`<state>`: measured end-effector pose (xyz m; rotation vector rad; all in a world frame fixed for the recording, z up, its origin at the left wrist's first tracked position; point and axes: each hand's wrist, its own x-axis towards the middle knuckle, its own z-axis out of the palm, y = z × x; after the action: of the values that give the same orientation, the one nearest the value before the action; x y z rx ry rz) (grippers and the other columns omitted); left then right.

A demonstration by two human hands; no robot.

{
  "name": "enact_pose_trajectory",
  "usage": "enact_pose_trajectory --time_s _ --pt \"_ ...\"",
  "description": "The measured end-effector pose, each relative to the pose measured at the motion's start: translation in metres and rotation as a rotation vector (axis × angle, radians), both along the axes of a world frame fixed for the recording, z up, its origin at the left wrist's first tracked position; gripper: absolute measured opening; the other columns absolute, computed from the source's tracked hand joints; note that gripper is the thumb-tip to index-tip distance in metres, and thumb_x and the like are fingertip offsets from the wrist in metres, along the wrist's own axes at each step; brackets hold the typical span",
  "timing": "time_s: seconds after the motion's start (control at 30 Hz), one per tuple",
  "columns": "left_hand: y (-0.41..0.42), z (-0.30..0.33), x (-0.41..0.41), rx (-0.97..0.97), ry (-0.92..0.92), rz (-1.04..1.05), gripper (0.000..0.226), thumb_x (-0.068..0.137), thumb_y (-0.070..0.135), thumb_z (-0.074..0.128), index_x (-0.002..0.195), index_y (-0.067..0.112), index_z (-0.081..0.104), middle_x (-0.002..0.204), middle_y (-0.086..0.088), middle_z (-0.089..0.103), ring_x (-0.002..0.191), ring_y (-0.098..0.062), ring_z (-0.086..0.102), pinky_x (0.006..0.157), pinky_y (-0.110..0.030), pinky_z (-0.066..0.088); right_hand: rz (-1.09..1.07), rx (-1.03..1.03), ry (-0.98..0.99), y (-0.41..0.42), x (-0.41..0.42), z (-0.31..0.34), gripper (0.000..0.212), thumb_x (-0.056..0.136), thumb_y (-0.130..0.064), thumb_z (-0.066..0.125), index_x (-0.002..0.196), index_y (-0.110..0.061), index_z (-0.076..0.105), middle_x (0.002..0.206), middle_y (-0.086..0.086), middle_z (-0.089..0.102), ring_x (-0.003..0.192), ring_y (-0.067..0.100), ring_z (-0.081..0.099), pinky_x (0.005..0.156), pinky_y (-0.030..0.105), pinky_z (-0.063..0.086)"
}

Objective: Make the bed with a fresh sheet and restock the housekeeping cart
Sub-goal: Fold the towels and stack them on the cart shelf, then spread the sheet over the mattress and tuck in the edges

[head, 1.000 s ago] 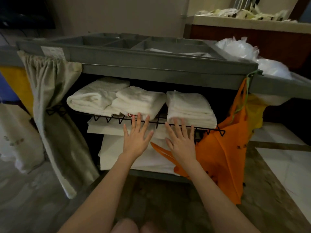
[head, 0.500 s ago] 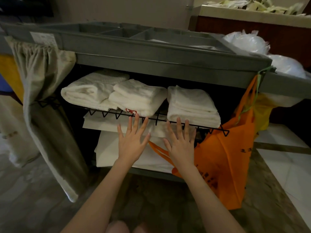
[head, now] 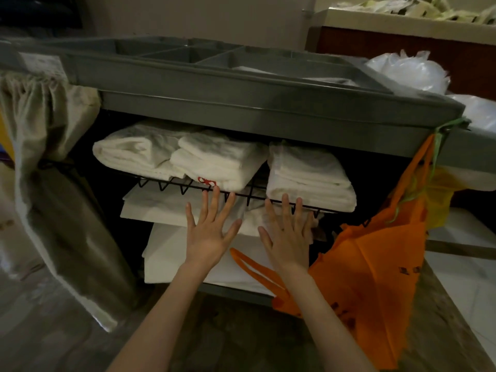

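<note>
The grey housekeeping cart (head: 241, 108) fills the view. Its black wire shelf (head: 171, 185) carries three folded white towel stacks (head: 222, 162). Below it lie folded white sheets (head: 158, 208) on a lower stack (head: 166, 253). My left hand (head: 210, 232) is spread flat with straight fingers in front of the sheets, fingertips at the wire shelf's edge. My right hand (head: 288, 234) is spread the same way just to its right, fingers over crumpled white linen under the shelf. Neither hand holds anything.
A beige cloth bag (head: 45, 162) hangs at the cart's left end. An orange bag (head: 375, 264) hangs at the right end, its strap reaching under my right wrist. White plastic bags (head: 410, 73) sit on the cart's right side. Tiled floor lies below.
Both hands have moved forward and up toward the sheets under the wire shelf, still spread flat. The camera has come closer to the cart.
</note>
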<state>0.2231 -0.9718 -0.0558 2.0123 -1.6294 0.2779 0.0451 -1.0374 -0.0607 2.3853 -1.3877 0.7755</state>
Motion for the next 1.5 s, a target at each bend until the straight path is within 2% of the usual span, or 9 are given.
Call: enact_pose_trajectory --time_s 0.1,0.2,0.4,0.67,0.93,1.1,1.3,1.4,1.5 --pt "0.006 0.004 -0.005 -0.036 0.009 0.011 0.059 0.096 0.056 0.021 0.15 0.043 0.005 0.16 0.005 -0.004 0.146 -0.012 -0.012 0.115 -0.04 -0.016 0.023 -0.007 -0.008 -0.002 -0.003 -0.003 0.062 0.096 -0.05 0.019 0.151 -0.032 -0.002 0.159 0.003 -0.011 0.146 0.029 -0.009 0.113 0.055 0.004" --pt "0.014 0.02 -0.012 0.023 0.033 0.064 0.06 0.092 0.047 0.033 0.149 0.039 0.017 0.16 0.001 0.011 0.146 -0.015 -0.005 0.117 -0.046 -0.005 0.088 0.033 0.011 0.01 -0.015 0.009 0.055 0.1 -0.044 0.022 0.151 -0.028 0.011 0.159 0.006 0.005 0.146 0.029 0.003 0.111 0.059 0.016" --pt "0.048 0.102 -0.026 0.184 0.064 0.094 0.065 0.089 0.045 0.033 0.149 0.038 0.009 0.158 0.0 0.012 0.145 -0.022 0.004 0.115 -0.047 -0.003 0.064 0.245 0.167 0.039 -0.049 0.094 0.058 0.091 -0.041 0.029 0.147 -0.026 0.027 0.154 0.009 0.027 0.143 0.027 0.018 0.11 0.057 0.016" --pt "0.084 0.158 -0.113 0.307 0.027 0.168 0.073 0.086 0.048 0.036 0.151 0.038 0.005 0.152 -0.006 0.033 0.141 -0.026 0.017 0.113 -0.048 0.002 0.195 0.436 0.254 0.04 -0.111 0.165 0.058 0.091 -0.045 0.027 0.147 -0.029 0.029 0.155 0.006 0.026 0.144 0.024 0.015 0.112 0.052 0.004" --pt "0.132 0.161 -0.272 0.338 0.16 0.563 0.064 0.086 0.052 0.028 0.147 0.033 0.02 0.153 0.001 0.021 0.141 -0.028 0.012 0.111 -0.054 0.008 0.518 0.38 0.285 0.031 -0.226 0.179 0.059 0.095 -0.043 0.03 0.15 -0.024 0.021 0.155 0.003 0.019 0.145 0.022 0.015 0.114 0.055 0.007" --pt "0.216 0.173 -0.381 0.388 0.335 0.828 0.066 0.084 0.052 0.029 0.147 0.034 0.022 0.154 0.001 0.028 0.143 -0.028 0.013 0.111 -0.055 0.01 0.73 0.484 0.396 0.079 -0.282 0.185 0.06 0.09 -0.045 0.026 0.142 -0.017 0.039 0.146 0.01 0.042 0.137 0.028 0.036 0.106 0.06 0.029" --pt "0.313 0.152 -0.466 0.506 0.402 1.038 0.065 0.085 0.05 0.034 0.146 0.03 0.025 0.148 -0.004 0.042 0.136 -0.032 0.038 0.106 -0.059 0.027 0.962 0.584 0.514 0.16 -0.323 0.152 0.055 0.096 -0.041 0.039 0.147 -0.024 0.029 0.153 0.005 0.029 0.139 0.018 0.011 0.11 0.056 0.018" --pt "0.345 0.13 -0.503 0.575 0.447 1.091 0.058 0.088 0.048 0.033 0.142 0.025 0.034 0.143 -0.006 0.048 0.131 -0.034 0.045 0.101 -0.062 0.031 1.038 0.663 0.651 0.19 -0.349 0.123 0.058 0.1 -0.042 0.029 0.15 -0.028 0.004 0.159 -0.001 0.001 0.141 0.014 -0.01 0.113 0.048 -0.006" --pt "0.372 0.099 -0.538 0.612 0.486 1.123 0.061 0.089 0.051 0.03 0.145 0.027 0.028 0.145 -0.006 0.046 0.134 -0.035 0.04 0.104 -0.061 0.023 1.077 0.733 0.726 0.215 -0.373 0.092 0.058 0.101 -0.045 0.021 0.15 -0.028 -0.004 0.159 -0.002 -0.006 0.142 0.013 -0.014 0.114 0.045 -0.008"
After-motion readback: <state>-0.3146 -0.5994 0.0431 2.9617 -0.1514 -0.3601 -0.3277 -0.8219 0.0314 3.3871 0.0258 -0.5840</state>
